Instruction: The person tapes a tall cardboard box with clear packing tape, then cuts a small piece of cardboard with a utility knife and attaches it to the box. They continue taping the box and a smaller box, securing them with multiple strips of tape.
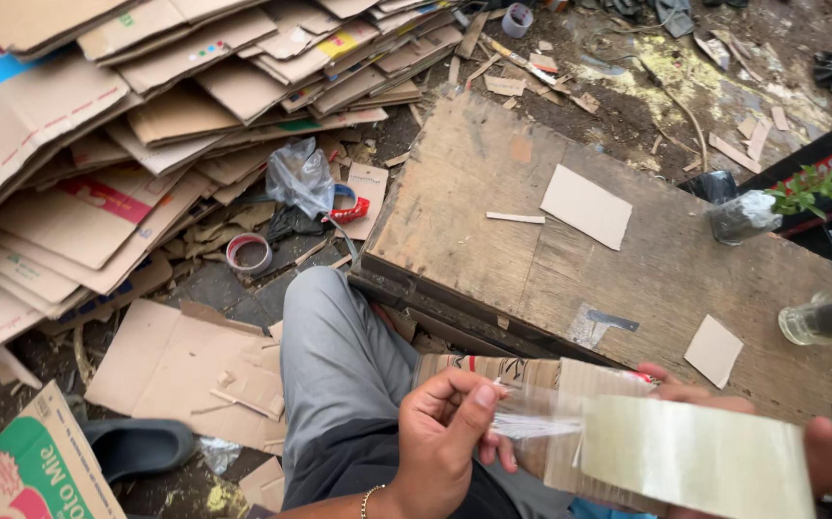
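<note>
- The middle of the wooden board (pixel 493 192) lay mostly bare, with only a cardboard rectangle (pixel 586 206) and a thin wood strip (pixel 515 218) lying flat on it.
- The board's right edge was crowded by a glass bottle (pixel 827 319) and a potted sprig (pixel 750 213).
- Stacked flattened cartons (pixel 147 106) blocked the left side.

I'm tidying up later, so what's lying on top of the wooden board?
On the wooden board lie two cardboard pieces, a thin strip and a glass bottle. The tape roll covers its near edge.
</note>
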